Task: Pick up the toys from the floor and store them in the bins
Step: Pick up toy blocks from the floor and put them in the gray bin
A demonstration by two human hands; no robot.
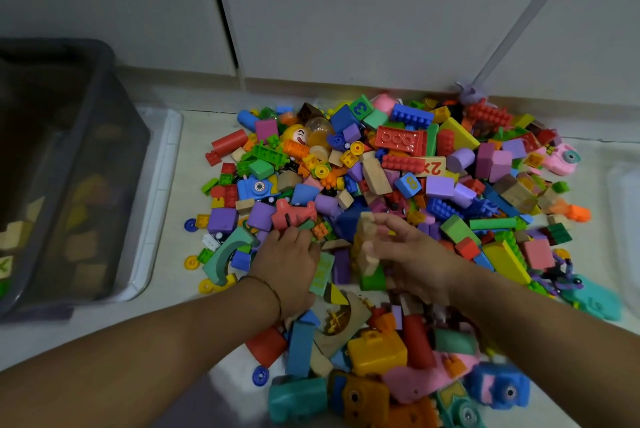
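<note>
1. Hands: two, both bare, both over the near middle of the toy pile (pixel 450 157); one thin cord bracelet (pixel 273 289) on the left wrist
2. Left hand (pixel 287 261): palm down on the pile, fingers curled down among the pieces; whether it holds any piece cannot be told
3. Right hand (pixel 415 254): thumb and fingers pinch a pale wooden block (pixel 367 237) just above the pile; motion blur, so one block or several cannot be told
4. Bins: one dark grey bin (pixel 104 136) at the left, translucent wall, blocks dimly visible inside; it stands on one white lid (pixel 169 164), with bare floor between lid and pile
5. Toys: too many to count. Counted subsets: two number cubes, a green "3" cube (pixel 360 108) and a blue "8" cube (pixel 410 183); loose at the pile's left and near edges, two yellow wheels (pixel 191 263) and two blue wheels (pixel 190 225)
6. Materials and shapes: glossy studded plastic bricks, e.g. a red plate (pixel 400 140); matt blocks as cubes, wedges and cylinders, plus a teal arch (pixel 225 254); bare wood pieces; several camera-shaped toys along the near edge
7. Surface and room: pale smooth floor (pixel 173 316); white wall panels (pixel 346 11) with a dark vertical seam and a pale skirting; one grey strap (pixel 536 4) runs diagonally down to the pile's far edge
</note>
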